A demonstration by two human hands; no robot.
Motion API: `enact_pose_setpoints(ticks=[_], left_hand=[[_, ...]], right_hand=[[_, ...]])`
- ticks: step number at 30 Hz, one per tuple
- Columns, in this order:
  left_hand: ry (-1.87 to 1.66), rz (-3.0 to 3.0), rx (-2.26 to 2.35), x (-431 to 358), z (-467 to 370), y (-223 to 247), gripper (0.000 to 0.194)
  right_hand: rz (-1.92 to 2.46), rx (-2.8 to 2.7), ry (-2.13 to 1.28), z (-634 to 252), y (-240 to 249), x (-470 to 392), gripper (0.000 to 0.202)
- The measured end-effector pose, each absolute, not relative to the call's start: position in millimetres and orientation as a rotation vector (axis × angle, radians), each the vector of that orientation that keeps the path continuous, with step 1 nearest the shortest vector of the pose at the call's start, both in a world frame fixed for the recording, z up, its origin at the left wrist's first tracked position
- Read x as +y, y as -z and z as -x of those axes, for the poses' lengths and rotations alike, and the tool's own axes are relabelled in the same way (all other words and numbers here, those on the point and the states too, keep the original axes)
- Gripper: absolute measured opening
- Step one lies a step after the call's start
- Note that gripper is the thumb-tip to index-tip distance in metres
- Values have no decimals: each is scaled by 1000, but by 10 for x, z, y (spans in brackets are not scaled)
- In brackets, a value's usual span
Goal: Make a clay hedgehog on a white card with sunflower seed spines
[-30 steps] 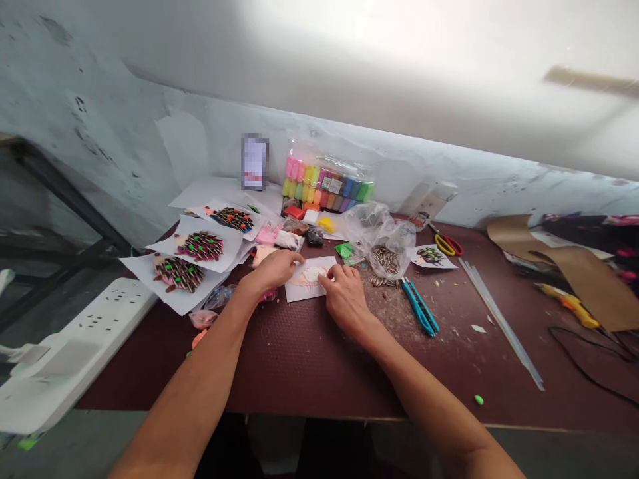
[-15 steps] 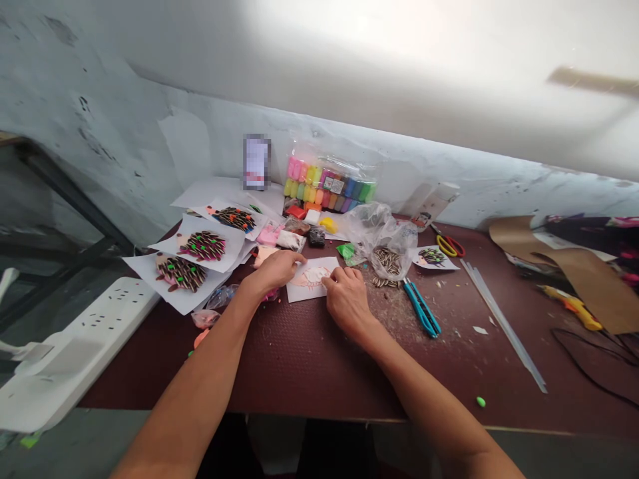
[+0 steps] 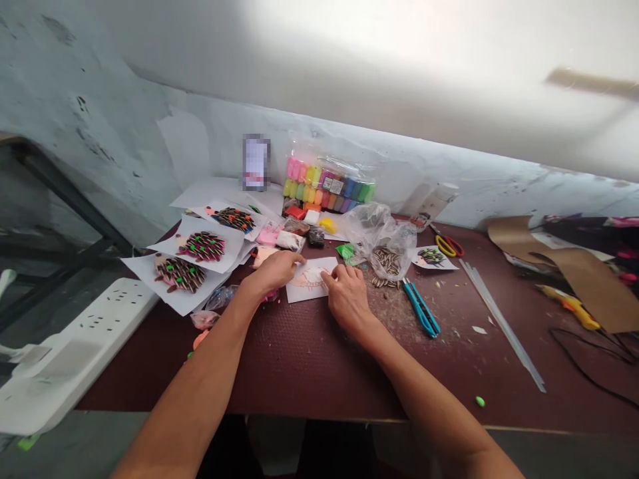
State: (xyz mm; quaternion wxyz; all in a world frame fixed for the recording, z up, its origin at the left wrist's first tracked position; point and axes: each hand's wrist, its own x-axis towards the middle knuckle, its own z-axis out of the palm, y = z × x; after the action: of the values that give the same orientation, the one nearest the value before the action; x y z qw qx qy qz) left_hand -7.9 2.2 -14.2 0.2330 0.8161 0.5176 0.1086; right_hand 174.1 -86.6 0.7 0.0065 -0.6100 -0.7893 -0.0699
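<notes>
A white card [image 3: 299,293] with an orange-red outline drawing lies on the dark red table, and a pale patch of clay [image 3: 314,275] covers part of the drawing. My left hand [image 3: 282,268] rests at the card's upper left edge, its fingers bent together; what they might pinch is too small to see. At the card's right side is my right hand [image 3: 348,293], fingers curled, with the thumb and index tip on the right edge of the pale patch. Whether anything sits between those fingertips is hidden.
Cards with seed-covered hedgehogs [image 3: 202,246] lie at the left beside a white power strip [image 3: 100,332]. Behind are clay packs [image 3: 327,186]. To the right are a bag of seeds [image 3: 387,259], a teal cutter [image 3: 422,309], scissors [image 3: 449,246], glue sticks [image 3: 502,322] and a glue gun [image 3: 572,306].
My right hand has shifted very slightly, with its thumb and index tip now a little more over the card. My left hand stays in place.
</notes>
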Motion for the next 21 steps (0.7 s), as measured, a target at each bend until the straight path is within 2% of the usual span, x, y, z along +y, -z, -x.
enact_pose_setpoints(ticks=[3, 21], left_hand=[[-284, -2244, 1425, 21, 76, 133, 44], [-299, -2252, 1416, 23, 74, 140, 43]], right_hand=[[1907, -2483, 193, -1757, 17, -853, 39], [1994, -2479, 169, -1731, -68, -891, 33]])
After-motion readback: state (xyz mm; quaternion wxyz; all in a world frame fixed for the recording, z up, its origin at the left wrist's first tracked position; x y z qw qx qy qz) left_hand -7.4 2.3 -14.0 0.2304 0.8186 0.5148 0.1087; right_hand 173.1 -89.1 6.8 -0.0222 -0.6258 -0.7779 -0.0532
